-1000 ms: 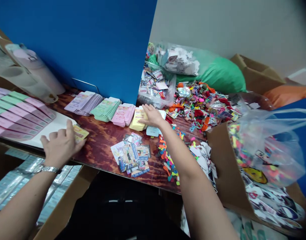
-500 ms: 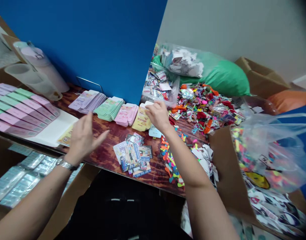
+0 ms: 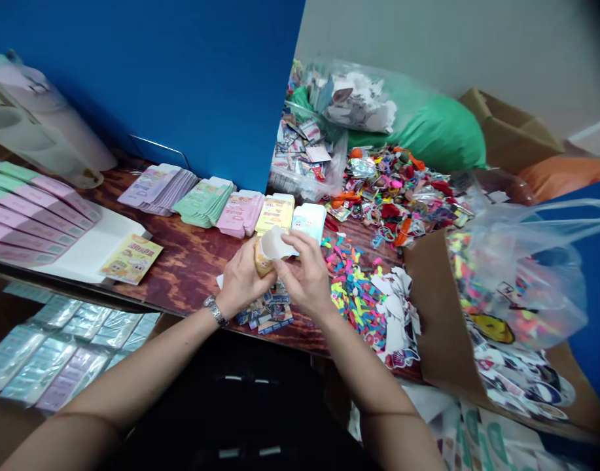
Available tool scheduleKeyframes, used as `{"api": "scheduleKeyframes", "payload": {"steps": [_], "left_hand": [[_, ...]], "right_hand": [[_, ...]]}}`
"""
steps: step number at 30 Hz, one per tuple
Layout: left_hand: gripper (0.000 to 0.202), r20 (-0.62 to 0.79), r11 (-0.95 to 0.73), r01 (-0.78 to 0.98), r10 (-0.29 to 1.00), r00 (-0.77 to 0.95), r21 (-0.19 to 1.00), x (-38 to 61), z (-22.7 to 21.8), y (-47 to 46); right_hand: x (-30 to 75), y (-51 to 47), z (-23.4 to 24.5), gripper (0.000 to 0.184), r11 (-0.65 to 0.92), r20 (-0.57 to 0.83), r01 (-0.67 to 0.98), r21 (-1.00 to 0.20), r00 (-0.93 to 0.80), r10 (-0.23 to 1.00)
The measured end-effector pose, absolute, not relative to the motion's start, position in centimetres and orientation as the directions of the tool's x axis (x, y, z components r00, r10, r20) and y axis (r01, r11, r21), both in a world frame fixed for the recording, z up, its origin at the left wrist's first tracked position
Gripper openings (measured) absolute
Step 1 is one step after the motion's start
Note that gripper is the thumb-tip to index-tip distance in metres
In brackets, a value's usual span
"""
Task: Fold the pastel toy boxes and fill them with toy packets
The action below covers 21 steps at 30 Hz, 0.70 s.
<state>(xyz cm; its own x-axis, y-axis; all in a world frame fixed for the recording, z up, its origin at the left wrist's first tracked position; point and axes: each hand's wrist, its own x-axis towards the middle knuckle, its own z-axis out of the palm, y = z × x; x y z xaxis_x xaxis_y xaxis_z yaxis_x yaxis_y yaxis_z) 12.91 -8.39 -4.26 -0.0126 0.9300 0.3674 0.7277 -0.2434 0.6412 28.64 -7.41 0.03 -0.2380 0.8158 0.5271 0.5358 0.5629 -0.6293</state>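
Observation:
Both hands meet over the front of the wooden table (image 3: 192, 261), gripping one small yellow paper packet (image 3: 269, 251) with a white flap. My left hand (image 3: 241, 280), with a watch on the wrist, holds its lower part. My right hand (image 3: 305, 275) pinches the flap end. Behind them lie stacks of flat packets: purple (image 3: 155, 188), green (image 3: 204, 201), pink (image 3: 239, 213), yellow (image 3: 275, 212) and light blue (image 3: 309, 221). A single yellow packet (image 3: 131, 258) lies at the left on a white sheet (image 3: 98, 247). A pile of small picture cards (image 3: 265, 311) sits partly hidden beneath my hands.
Colourful small clips (image 3: 351, 288) and hair ties (image 3: 398, 196) cover the right of the table. A cardboard box (image 3: 437, 327) with a clear plastic bag (image 3: 520, 268) stands at the right. Rows of pink and green packets (image 3: 29, 209) lie far left; a blue partition (image 3: 182, 85) stands behind.
My right hand lifted a yellow packet off the stack and brought it toward me. My left hand left the single yellow packet at the left and came over to grip the lifted one.

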Motion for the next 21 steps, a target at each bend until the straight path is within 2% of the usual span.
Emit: {"api": "scheduleKeyframes", "payload": {"steps": [3,6,8,10,12,14,18,21], "left_hand": [[0.074,0.332,-0.227,0.701,0.943,-0.016,0.676,12.3,-3.9,-9.0],[0.083,0.390,-0.324,0.685,0.919,0.063,0.653,12.0,-3.5,-9.4],[0.076,0.428,-0.385,0.694,0.896,0.121,0.608,11.8,-3.3,-9.5],[0.063,0.463,-0.433,0.723,0.869,0.175,0.539,11.7,-3.3,-9.6],[0.055,0.495,-0.480,0.747,0.837,0.234,0.459,11.5,-3.3,-9.7],[0.055,0.508,-0.505,0.760,0.818,0.269,0.410,11.5,-3.4,-9.9],[0.067,0.507,-0.481,0.772,0.827,0.242,0.415,11.6,-3.8,-10.2],[0.078,0.481,-0.448,0.784,0.849,0.221,0.430,11.8,-3.9,-10.3]], "right_hand": [[29.0,-8.2,-0.9,0.032,0.570,0.570,0.626,-0.532,-0.234,0.788],[29.0,-8.8,-1.4,0.025,0.579,0.515,0.620,-0.530,-0.308,0.800],[28.8,-9.1,-1.3,0.025,0.571,0.473,0.562,-0.598,-0.328,0.818],[28.7,-9.2,-0.9,0.030,0.518,0.432,0.469,-0.715,-0.286,0.856],[28.5,-9.0,-0.4,0.033,0.408,0.361,0.340,-0.847,-0.196,0.912],[28.3,-8.6,0.0,0.029,0.274,0.249,0.202,-0.940,-0.140,0.958],[28.1,-7.7,0.2,0.021,0.118,0.100,0.071,-0.990,-0.216,0.971],[28.1,-7.8,0.3,0.017,0.151,0.109,0.194,-0.969,-0.210,0.972]]}}
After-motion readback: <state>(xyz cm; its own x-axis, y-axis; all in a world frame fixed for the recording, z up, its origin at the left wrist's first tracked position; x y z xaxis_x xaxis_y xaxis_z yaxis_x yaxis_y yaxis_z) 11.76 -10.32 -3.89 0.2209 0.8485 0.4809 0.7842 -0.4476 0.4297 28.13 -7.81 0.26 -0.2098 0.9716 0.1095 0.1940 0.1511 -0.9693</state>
